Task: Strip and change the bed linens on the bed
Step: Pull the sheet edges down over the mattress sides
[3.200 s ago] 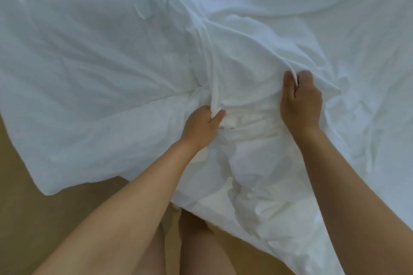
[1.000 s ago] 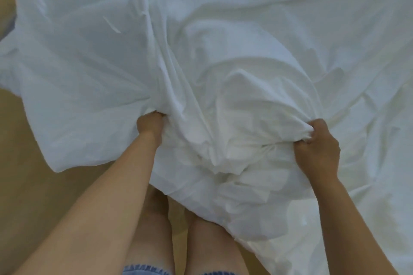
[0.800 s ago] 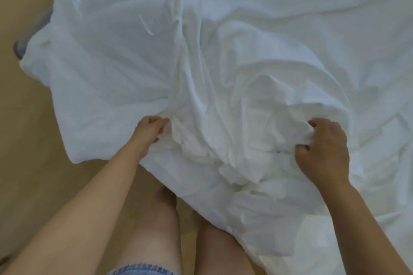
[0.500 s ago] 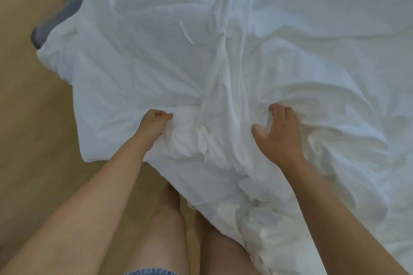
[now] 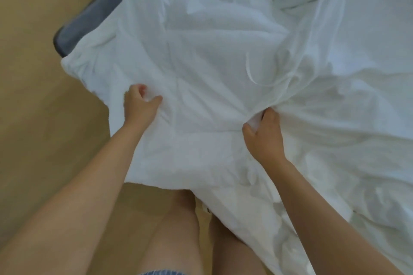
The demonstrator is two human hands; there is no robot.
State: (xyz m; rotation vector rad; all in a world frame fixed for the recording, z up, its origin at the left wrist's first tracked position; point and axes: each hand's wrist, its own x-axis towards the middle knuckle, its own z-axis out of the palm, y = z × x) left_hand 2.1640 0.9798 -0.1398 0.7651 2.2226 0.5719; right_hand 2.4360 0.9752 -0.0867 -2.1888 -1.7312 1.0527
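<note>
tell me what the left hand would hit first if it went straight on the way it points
More of the white sheet: the left hand grips it and points away across it, so crumpled fabric lies straight ahead. The grey bed corner seems off that line, leftward.

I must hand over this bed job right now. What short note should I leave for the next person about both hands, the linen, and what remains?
Left hand: grips the white linen near its left edge.
Right hand: pinches a fold of the same linen, nearer the middle.
Linen: loose and crumpled, hanging over the bed's side toward the floor; a thin tie lies on top.
Done: the grey bed corner is uncovered.
Left: it seems the linen must come off fully, then fresh linen go on.
</note>
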